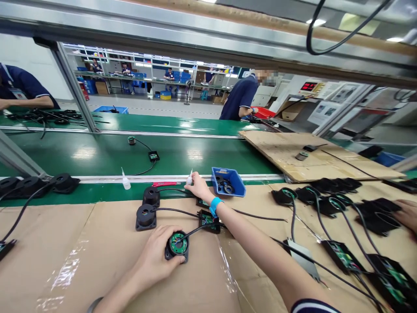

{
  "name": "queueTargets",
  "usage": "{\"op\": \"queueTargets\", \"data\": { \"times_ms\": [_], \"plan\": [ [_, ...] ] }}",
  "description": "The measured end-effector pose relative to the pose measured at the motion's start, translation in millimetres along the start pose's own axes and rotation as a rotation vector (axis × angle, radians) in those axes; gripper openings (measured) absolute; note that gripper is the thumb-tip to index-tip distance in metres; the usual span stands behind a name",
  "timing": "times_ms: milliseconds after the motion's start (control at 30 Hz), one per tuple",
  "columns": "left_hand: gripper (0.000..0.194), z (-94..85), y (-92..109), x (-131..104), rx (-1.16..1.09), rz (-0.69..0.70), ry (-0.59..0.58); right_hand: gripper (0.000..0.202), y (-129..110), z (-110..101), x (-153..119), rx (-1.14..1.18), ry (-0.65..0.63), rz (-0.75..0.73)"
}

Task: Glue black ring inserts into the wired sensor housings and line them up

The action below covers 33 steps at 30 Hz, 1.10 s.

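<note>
My left hand (159,252) is closed around a black round housing (178,244) with a green circuit board inside, resting on the cardboard. A black cable runs from it to an open black box with a circuit board (209,221). Farther off, my right hand (198,186) pinches a small white dropper bottle (189,178) with a thin pointed tip. A blue bin (239,188) with black rings stands just right of that hand. Two more black housings (146,216) sit beyond my left hand, and a red cutter (167,184) lies beside the right fingers.
Another dropper bottle (125,180) stands at the left by the metal rail. Several wired housings (334,205) and boxes (342,256) spread across the right. A co-worker's hand (407,215) shows at the right edge. Overhead runs a metal beam (195,32).
</note>
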<state>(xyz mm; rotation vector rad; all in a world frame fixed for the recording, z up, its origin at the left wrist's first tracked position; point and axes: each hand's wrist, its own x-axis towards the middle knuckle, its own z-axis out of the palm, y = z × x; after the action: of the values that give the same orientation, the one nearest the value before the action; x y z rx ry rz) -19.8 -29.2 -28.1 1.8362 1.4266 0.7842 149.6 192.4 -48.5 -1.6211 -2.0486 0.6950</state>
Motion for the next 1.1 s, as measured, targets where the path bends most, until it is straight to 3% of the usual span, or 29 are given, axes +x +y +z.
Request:
{"op": "queueTargets", "data": {
  "times_ms": [133,233,333,500,700,833,967,1100],
  "plan": [
    [0.049,0.6,-3,0,0.004,0.008,0.001,0.036,10,-50,-2,-0.135,0.078,0.012],
    [0.049,0.6,-3,1,0.015,0.014,0.006,0.031,32,-91,2,-0.258,0.141,0.129],
    [0.049,0.1,-3,1,0.035,0.025,0.029,0.03,52,-105,7,-0.333,0.123,0.233],
    [0.049,-1.7,-2,1,0.055,0.073,0.042,0.025,65,-94,4,-0.325,0.149,0.245],
    [0.057,-8.1,-3,1,0.023,0.085,0.062,0.023,52,-106,-19,-0.13,0.355,0.12],
    [0.056,-11.1,9,-1,-0.207,0.084,0.219,0.023,6,-90,-82,0.109,0.394,-0.206],
    [0.07,-7.3,32,0,-0.631,-0.014,0.163,0.006,-47,-53,-158,0.253,0.313,-0.605],
    [0.072,-9.4,42,1,-0.709,-0.089,0.165,0.013,-62,-39,-185,0.254,0.275,-0.809]
  ]
}}
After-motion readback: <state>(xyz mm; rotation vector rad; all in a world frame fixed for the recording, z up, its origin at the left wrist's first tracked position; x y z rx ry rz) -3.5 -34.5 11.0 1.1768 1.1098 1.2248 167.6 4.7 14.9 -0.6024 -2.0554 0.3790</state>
